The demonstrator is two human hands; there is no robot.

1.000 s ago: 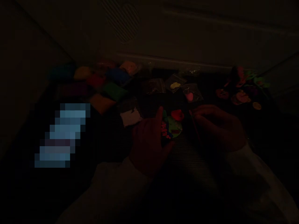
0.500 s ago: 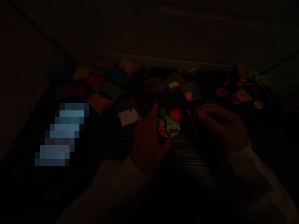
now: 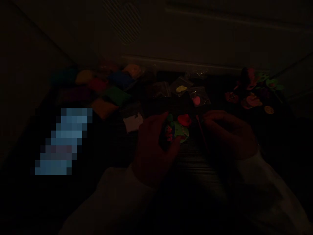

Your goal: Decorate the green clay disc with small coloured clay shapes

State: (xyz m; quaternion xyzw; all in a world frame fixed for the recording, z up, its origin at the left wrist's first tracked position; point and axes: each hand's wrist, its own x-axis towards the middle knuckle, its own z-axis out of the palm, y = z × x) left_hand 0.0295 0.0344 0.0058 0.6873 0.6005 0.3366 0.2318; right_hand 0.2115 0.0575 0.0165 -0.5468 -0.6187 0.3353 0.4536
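The scene is very dark. My left hand (image 3: pixel 154 147) curls round the left edge of a small round green piece (image 3: pixel 179 132) with red and blue shapes on it, thumb on top. A red lump (image 3: pixel 184 119) sits at its upper edge. My right hand (image 3: pixel 227 132) is closed just to the right, pinching a thin pink stick (image 3: pixel 201 129) that slants down beside the green piece. Both wrists wear pale sleeves.
Coloured clay packs (image 3: pixel 107 88) lie at the back left, a white lump (image 3: pixel 133 122) nearer. Small clear bags (image 3: pixel 188 93) with yellow and pink bits lie behind the hands. Finished colourful shapes (image 3: pixel 254 91) cluster at the right. A lit, blurred screen (image 3: pixel 65 140) glows at the left.
My left hand's thumb has folded down over the green piece, covering more of its left side. The right hand with the stick has hardly moved.
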